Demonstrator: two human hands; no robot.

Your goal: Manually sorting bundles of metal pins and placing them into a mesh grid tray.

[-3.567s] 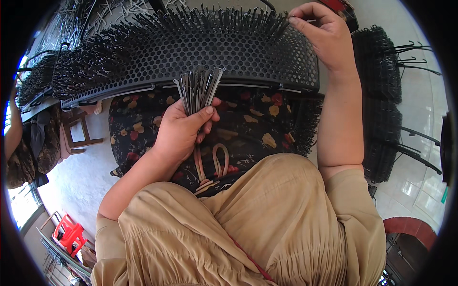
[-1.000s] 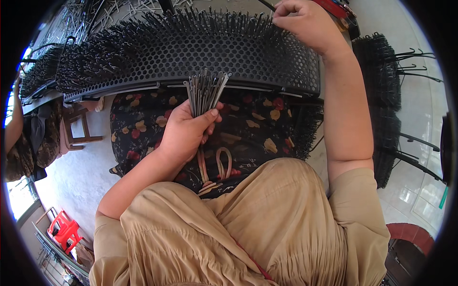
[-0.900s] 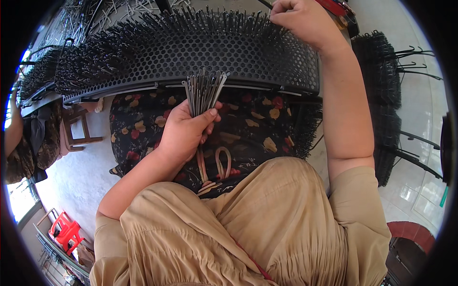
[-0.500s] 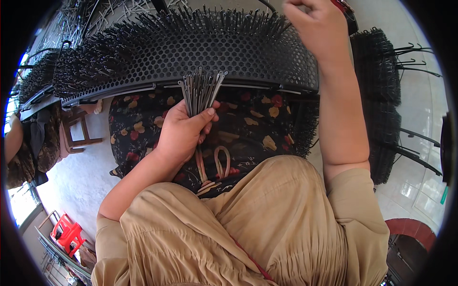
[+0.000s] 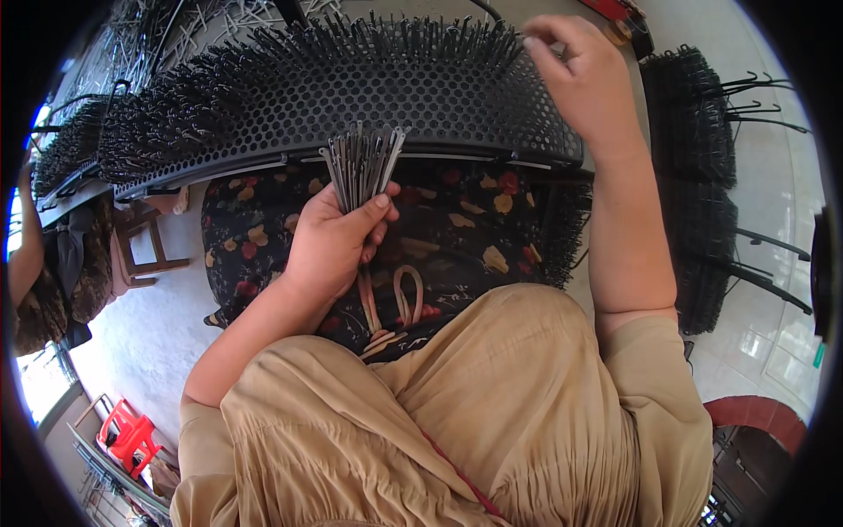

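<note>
A bundle of thin grey metal rods [image 5: 363, 167] with small eyed ends is wrapped in my left hand [image 5: 327, 244], above my lap. The rods stand upright and fan out at the top, in front of a curved black perforated panel [image 5: 378, 105]. At the panel's right end, my right hand [image 5: 581, 83] is raised with fingers curled and thumb and forefinger close together. Its fingertips are next to the row of dark rods [image 5: 457, 39] standing in the panel's holes. What they pinch, if anything, is too small to make out.
Black bristly racks with hooks [image 5: 694, 132] stand on the right, by a red object [image 5: 615, 22]. Loose metal rods [image 5: 237, 26] lie behind the panel. At left are another person's arm [image 5: 26, 237], a wooden stool [image 5: 145, 246] and a red plastic chair [image 5: 129, 436]. A flowered cloth [image 5: 439, 228] covers my lap.
My right hand has come down slightly toward the standing rods at the panel's right end. The left hand, with its bundle, has shifted slightly left.
</note>
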